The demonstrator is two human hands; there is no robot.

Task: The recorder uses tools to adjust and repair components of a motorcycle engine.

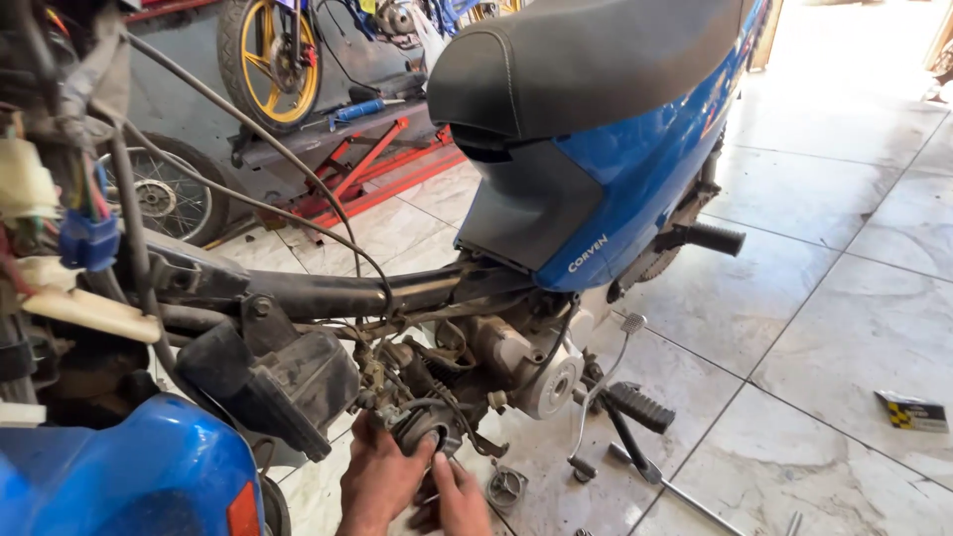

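Observation:
A blue motorbike (635, 159) with a black seat stands stripped of its side covers, its engine (496, 362) bare. Low at the frame's bottom edge, my left hand (379, 476) grips a round black rubber part (417, 429) at the carburettor end of the engine. My right hand (459, 494) sits just to its right, fingers curled against the underside of the same part; exactly what those fingers hold is hidden. A black air-filter box (273, 377) hangs just left of my hands.
Loose wires and connectors (84, 238) dangle at the left. A small round metal part (506, 486) and a long metal rod (685, 491) lie on the pale tiled floor. A kick lever (601, 387), footpeg (640, 407), a small box (911, 411), a red stand and wheels behind.

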